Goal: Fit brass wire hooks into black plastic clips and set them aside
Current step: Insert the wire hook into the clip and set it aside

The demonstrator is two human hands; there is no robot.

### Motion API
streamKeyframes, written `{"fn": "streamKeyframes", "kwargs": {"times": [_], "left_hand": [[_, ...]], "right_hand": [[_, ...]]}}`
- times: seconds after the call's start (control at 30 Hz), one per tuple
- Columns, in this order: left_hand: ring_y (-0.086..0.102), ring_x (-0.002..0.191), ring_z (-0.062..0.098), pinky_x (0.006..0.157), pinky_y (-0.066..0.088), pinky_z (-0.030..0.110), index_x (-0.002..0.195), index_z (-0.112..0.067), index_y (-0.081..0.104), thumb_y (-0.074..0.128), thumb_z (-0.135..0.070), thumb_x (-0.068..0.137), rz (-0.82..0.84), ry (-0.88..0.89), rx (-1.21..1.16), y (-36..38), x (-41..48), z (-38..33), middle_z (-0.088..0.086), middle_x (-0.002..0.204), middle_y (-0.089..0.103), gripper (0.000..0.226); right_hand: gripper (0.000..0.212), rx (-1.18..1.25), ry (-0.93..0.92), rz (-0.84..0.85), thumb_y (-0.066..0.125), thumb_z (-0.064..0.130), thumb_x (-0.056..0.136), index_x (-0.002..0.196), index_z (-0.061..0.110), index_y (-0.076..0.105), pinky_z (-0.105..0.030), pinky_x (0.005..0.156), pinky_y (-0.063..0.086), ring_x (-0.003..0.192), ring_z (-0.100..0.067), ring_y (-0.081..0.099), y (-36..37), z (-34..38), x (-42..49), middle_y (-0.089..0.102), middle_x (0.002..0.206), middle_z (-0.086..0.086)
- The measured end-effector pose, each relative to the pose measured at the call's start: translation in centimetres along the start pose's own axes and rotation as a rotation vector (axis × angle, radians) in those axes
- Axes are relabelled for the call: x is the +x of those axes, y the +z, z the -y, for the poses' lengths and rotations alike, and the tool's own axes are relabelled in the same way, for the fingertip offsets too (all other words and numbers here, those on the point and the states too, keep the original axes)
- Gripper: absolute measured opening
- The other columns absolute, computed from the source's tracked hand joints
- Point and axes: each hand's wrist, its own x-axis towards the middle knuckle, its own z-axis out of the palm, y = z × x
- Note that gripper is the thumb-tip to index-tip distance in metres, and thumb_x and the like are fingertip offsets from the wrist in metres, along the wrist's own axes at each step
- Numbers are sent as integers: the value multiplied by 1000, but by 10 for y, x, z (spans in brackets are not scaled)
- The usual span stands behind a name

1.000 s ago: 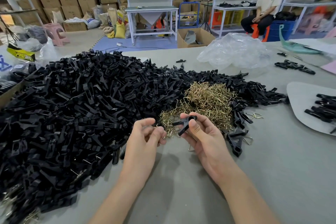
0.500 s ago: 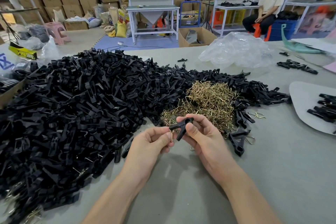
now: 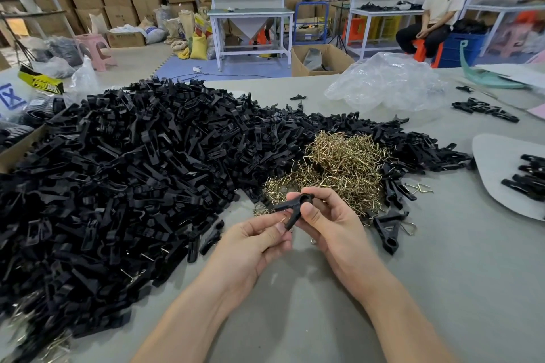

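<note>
My right hand (image 3: 330, 225) grips one black clip (image 3: 292, 209) above the table (image 3: 442, 274) — my left hand (image 3: 253, 244) pinches a brass hook (image 3: 282, 219) against it, near the hook pile (image 3: 339, 168).

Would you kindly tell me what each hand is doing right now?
Left hand: pinches a brass wire hook against the clip.
Right hand: holds a black clip.
</note>
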Motion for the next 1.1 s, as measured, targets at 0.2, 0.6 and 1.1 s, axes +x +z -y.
{"fn": "streamKeyframes", "kwargs": {"times": [0.2,0.6,1.1], "left_hand": [[68,66,18,62,58,26,125,-5,59,70,0,79,17,10,-22,1,-3,-6,13,78,67,48],[64,65,15,64,56,25,131,-6,58,70,-6,77,83,74,7,0,-7,-13,9,82,70,55],[64,64,14,64,56,24,129,-8,59,72,-7,74,88,119,-29,5,-6,-11,9,80,71,56]], "right_hand": [[20,-19,-3,15,69,17,86,106,20,72,-35,95,55,107,-30,70,-2,1,-1,72,118,-15],[30,162,108,-17,65,11,83,112,6,65,-31,83,59,96,-26,72,-1,7,0,73,112,-19],[30,288,179,-46,62,9,83,113,5,63,-29,78,60,90,-22,73,3,9,-1,73,108,-18]]}}
